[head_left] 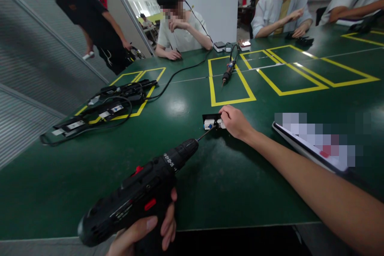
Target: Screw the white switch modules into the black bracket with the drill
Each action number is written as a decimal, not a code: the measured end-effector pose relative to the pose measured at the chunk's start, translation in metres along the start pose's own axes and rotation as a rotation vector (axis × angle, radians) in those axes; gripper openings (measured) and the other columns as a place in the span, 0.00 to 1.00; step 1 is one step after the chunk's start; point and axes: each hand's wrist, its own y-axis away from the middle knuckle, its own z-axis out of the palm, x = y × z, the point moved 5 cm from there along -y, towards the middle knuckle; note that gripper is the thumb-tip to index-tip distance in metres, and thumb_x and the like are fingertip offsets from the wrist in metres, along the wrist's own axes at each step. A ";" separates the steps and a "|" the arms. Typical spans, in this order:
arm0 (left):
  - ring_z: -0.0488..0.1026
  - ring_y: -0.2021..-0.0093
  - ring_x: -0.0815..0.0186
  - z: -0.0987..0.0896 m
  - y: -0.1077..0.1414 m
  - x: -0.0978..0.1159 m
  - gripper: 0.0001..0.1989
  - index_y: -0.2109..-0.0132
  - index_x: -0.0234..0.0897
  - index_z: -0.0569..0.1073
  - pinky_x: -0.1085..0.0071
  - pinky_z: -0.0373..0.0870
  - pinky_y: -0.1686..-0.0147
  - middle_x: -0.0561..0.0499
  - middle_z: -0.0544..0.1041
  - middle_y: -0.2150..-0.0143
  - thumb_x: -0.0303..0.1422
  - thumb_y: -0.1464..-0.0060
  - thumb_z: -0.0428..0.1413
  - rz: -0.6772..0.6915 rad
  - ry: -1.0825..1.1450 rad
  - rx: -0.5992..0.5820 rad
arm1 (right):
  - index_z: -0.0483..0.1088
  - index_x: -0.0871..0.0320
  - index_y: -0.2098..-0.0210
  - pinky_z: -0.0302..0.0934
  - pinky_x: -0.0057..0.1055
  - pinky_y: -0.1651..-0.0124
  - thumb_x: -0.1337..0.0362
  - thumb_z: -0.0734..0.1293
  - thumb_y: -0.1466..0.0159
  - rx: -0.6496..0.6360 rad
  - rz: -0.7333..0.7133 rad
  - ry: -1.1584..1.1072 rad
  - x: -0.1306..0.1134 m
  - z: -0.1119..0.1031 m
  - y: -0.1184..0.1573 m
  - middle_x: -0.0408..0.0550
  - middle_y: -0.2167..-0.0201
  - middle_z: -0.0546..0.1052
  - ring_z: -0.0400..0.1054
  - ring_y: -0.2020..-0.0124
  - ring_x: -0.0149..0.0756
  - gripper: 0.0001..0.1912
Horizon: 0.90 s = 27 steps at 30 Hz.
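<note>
- Two hands occupied: left hand (pixel 139 227) wrapped round the grip of a black power drill (pixel 150 186); right hand (pixel 236 123) with fingers curled, pinching the right end of a small assembly (pixel 209 124).
- Assembly sits ahead of the drill, on or just above the green bench (pixel 246 192); contact underneath unclear.
- Stage, as judged: piece steadied, bit (pixel 205 134) lined up, tip at or very near its middle. What is already fixed or loosened, and what is left, cannot be told.
- Assembly's look: flat black backing, white blocks in front, blue detail on the left one; right end hidden by fingers.
- Beyond: dark slim tool (pixel 229 72) by a yellow-taped rectangle (pixel 233 101); black cabled parts (pixel 129 95) off left.
- Far side: seated co-workers.
</note>
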 end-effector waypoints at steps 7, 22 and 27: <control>0.69 0.80 0.63 -0.003 -0.001 -0.002 0.18 0.52 0.34 0.61 0.62 0.66 0.75 0.51 0.66 0.76 0.38 0.49 0.49 -0.001 0.029 0.020 | 0.66 0.59 0.70 0.55 0.31 0.61 0.68 0.52 0.37 -0.011 -0.009 0.000 -0.001 0.002 0.000 0.49 0.69 0.71 0.63 0.65 0.35 0.12; 0.69 0.79 0.63 -0.005 0.000 -0.004 0.16 0.53 0.34 0.62 0.61 0.65 0.74 0.51 0.66 0.76 0.37 0.48 0.48 -0.019 0.052 0.016 | 0.65 0.59 0.70 0.56 0.31 0.62 0.68 0.52 0.36 -0.053 -0.003 0.011 -0.008 0.005 0.003 0.49 0.69 0.70 0.63 0.67 0.35 0.12; 0.69 0.79 0.63 -0.006 0.001 -0.006 0.17 0.53 0.34 0.62 0.61 0.65 0.75 0.51 0.66 0.76 0.37 0.48 0.48 -0.019 0.051 0.014 | 0.65 0.59 0.69 0.55 0.31 0.63 0.68 0.52 0.36 -0.048 -0.014 0.016 -0.008 0.005 0.004 0.49 0.69 0.69 0.62 0.67 0.35 0.12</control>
